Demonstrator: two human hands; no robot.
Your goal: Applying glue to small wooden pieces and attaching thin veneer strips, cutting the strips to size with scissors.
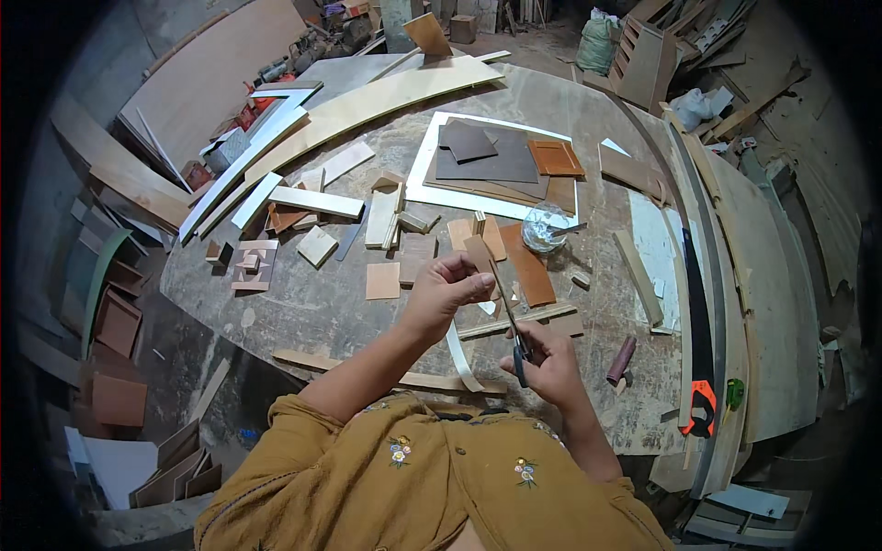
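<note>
Pinched in the fingers of my left hand (450, 292) is a small brown flat piece (478, 253), which looks like thin sheet material. My right hand (549, 365) is closed on the dark handles of a pair of scissors (516, 342). Their blades point up and away, alongside the brown piece. Whether they are cutting into it I cannot tell. Under my left wrist a curved white strip (462, 358) runs toward the near table edge. Just beyond my hands lie an orange-brown board (528, 266) and a pale square piece (383, 281).
The worktable (312, 317) carries several wood offcuts and long boards (367, 106). A glass jar (545, 230), a white panel under dark sheets (487, 156), and a maroon cylinder (621, 360) sit on it. At the right are a handsaw (700, 404) and a green tape measure (734, 393).
</note>
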